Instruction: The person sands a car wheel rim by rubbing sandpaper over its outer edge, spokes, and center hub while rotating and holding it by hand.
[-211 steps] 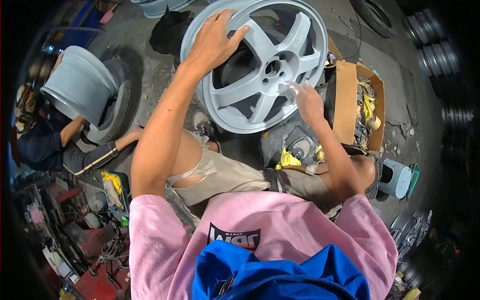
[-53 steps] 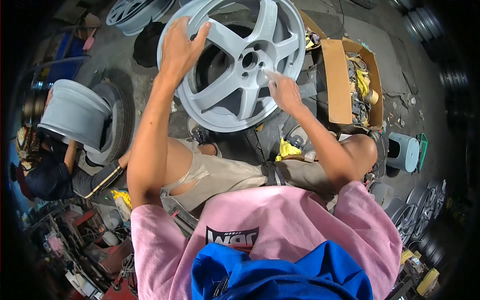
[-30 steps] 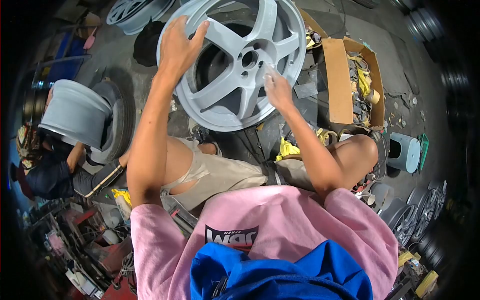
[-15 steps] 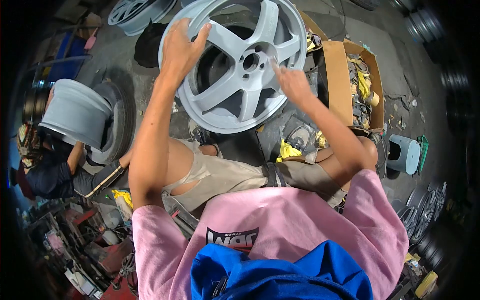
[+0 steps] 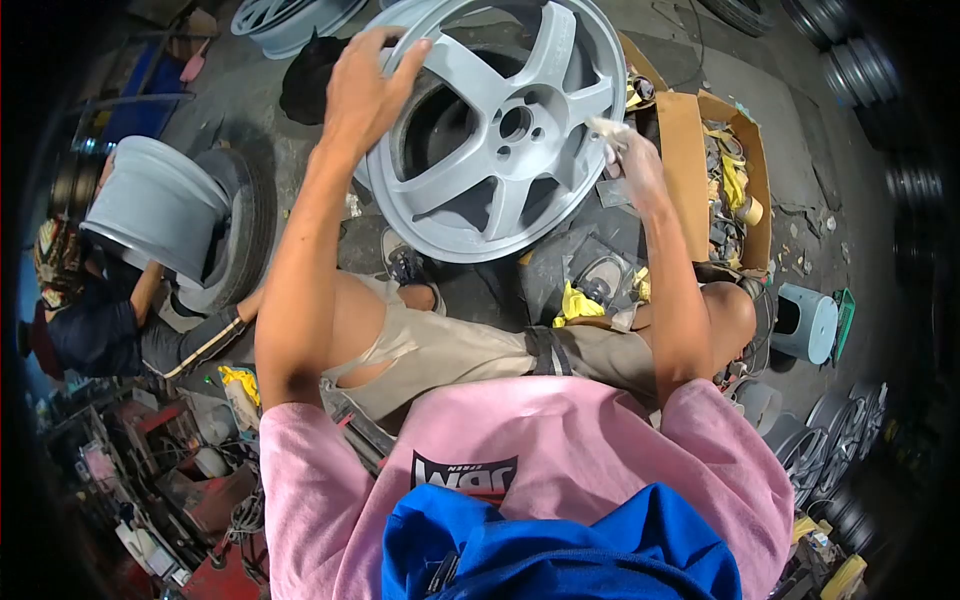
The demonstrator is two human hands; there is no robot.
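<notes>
A grey five-spoke car wheel rim (image 5: pixel 480 205) stands tilted in front of me, its spoked face towards me. My left hand (image 5: pixel 368 88) grips its upper left edge, thumb apart from the fingers. At the rim's right side is my right hand (image 5: pixel 632 162), whitened with dust and slightly blurred. Its fingers are closed together beside a spoke end, with something small and pale at their tips that I cannot make out. Behind the spokes, a dark tire-like ring shows through the openings.
On the right stands a cardboard box (image 5: pixel 681 170) of scraps beside a light-blue bucket (image 5: pixel 806 322). At left, another person (image 5: pixel 95 330) sits by a grey wheel barrel (image 5: pixel 155 205) and a tire (image 5: pixel 250 200). A black cat-like shape (image 5: pixel 306 82) lies behind the rim.
My right hand has moved from near the hub outward to the rim's right edge. The rim has shifted slightly right in view, while my left hand keeps its hold.
</notes>
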